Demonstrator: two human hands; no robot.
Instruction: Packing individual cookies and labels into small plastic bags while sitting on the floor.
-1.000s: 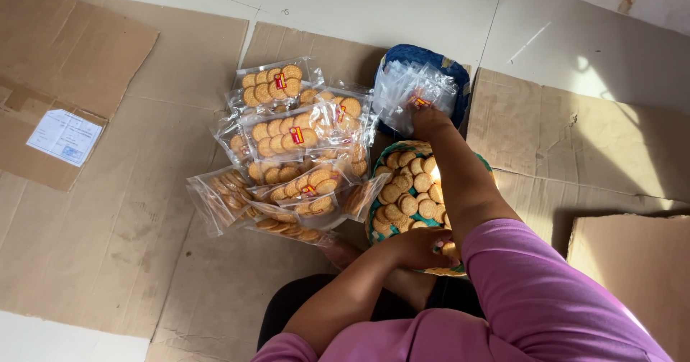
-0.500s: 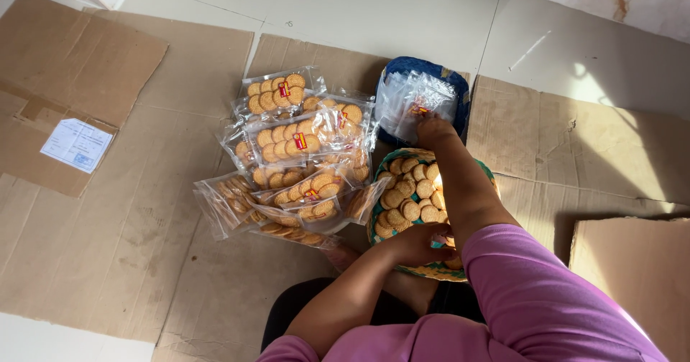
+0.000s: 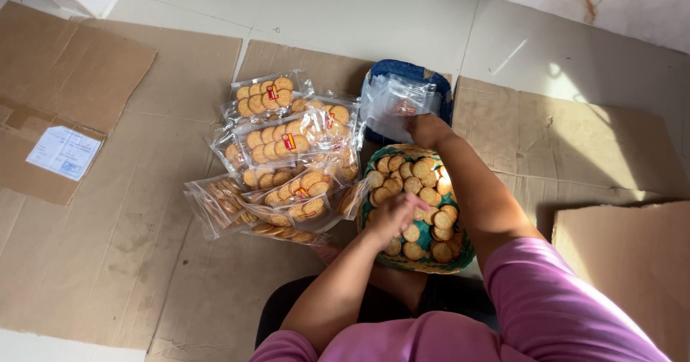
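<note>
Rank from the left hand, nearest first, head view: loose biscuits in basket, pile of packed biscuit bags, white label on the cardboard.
From the left hand:
1. Loose biscuits, right under it.
2. Packed biscuit bags, just left.
3. White label, far left.

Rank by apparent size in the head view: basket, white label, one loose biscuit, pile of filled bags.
1. pile of filled bags
2. basket, partly hidden by both arms
3. white label
4. loose biscuit

You have one woven basket (image 3: 377,162) of loose round biscuits (image 3: 413,185), one stack of empty clear bags (image 3: 395,103), and perhaps seven filled packets (image 3: 277,143); overlaps blur that count.
</note>
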